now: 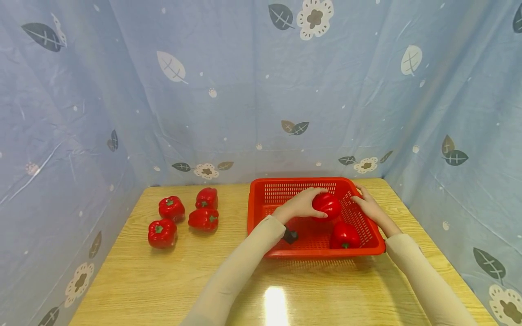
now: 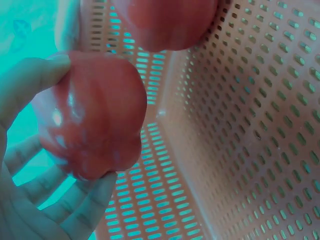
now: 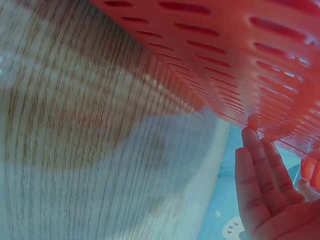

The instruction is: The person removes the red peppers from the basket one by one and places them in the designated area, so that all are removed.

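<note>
In the head view, my left hand (image 1: 302, 203) reaches into a red plastic basket (image 1: 314, 253) and holds a red bell pepper (image 1: 329, 206). Close up in the left wrist view, the thumb and curled fingers lie around this bell pepper (image 2: 97, 112), above the slotted floor. Another red bell pepper (image 1: 345, 235) lies in the basket's front right corner. My right hand (image 1: 370, 208) grips the right side of the basket, its thumb over the rim. In the right wrist view its extended fingers (image 3: 270, 175) touch the outside of the slotted wall (image 3: 215, 60).
Several red bell peppers (image 1: 162, 233) stand or lie on the left part of the wooden table (image 1: 183, 271). A blue patterned curtain (image 1: 232, 90) encloses the table at the back and both sides. A dark small object (image 1: 290, 235) shows beneath my left wrist.
</note>
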Motion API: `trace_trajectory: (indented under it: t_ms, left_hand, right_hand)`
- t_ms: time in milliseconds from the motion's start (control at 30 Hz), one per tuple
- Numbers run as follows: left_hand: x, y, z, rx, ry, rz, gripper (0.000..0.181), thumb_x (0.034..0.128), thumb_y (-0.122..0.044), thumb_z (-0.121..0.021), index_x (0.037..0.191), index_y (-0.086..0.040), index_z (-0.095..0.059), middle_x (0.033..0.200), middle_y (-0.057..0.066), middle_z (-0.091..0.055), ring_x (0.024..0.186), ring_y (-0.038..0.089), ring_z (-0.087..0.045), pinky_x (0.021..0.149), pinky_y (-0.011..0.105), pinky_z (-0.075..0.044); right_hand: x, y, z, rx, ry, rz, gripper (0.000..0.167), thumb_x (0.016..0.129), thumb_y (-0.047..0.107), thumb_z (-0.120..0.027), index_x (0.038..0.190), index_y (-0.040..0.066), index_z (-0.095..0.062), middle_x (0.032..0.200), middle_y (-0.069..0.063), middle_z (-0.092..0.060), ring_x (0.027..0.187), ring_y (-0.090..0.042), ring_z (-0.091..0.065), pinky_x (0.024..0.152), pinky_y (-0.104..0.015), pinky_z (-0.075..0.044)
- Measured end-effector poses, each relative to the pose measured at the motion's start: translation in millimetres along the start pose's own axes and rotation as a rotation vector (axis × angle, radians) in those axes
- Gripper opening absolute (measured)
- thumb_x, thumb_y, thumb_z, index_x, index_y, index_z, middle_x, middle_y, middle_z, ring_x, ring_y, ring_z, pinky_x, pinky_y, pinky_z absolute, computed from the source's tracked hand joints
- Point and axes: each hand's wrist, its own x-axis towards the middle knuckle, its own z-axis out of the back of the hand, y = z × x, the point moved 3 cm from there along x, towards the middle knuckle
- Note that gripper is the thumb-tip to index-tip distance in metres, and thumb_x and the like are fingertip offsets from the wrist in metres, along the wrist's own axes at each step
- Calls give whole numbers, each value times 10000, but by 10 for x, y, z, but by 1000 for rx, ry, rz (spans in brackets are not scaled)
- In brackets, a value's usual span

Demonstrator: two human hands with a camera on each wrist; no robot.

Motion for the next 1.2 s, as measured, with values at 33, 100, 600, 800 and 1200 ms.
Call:
trace_trajectory:
  t_ms: [33,100,600,800,1200]
  left_hand:
    - [-10,-5,12,-5,-8,-1,732,784,-396,-715,1407,-219,-373,1325,23,-468,1154,150,-487,928,305,-466]
    - [-26,-11,34,-16,-22,0,728,782,-395,-717,1404,-239,-372,1307,15,-470,1133,137,-491,910,293,-472]
    - [-159,-60,165,-39,-87,-10,747,785,-423,-704,1419,-249,-350,1347,-18,-464,1153,127,-475,897,285,-485]
    - [-206,-58,195,-78,-132,-26,747,776,-397,-721,1400,-225,-347,1306,-25,-487,1130,114,-485,886,268,-489]
    - [-333,-31,266,-144,-192,-11,709,776,-379,-728,1365,-221,-366,1291,-32,-480,1119,106,-486,875,275,-493]
  right_hand:
    - [3,-9,0,0,-4,-3,593,993,198,-374,1460,-2,-67,1254,-368,-387,814,-273,-629,644,-320,-544]
    - [10,-20,3,3,-6,-5,591,994,198,-373,1459,-2,-69,1253,-365,-388,816,-281,-629,644,-322,-545]
    - [-153,355,-22,18,9,-15,566,980,93,-365,1437,-66,-70,1239,-414,-365,886,-438,-591,655,-356,-551]
    - [-142,341,-31,37,21,-3,565,983,88,-363,1430,-80,-62,1228,-420,-366,867,-410,-602,639,-337,-550]
    - [-17,71,-2,53,15,-8,574,988,120,-371,1448,-35,-66,1202,-397,-407,807,-288,-625,629,-327,-546]
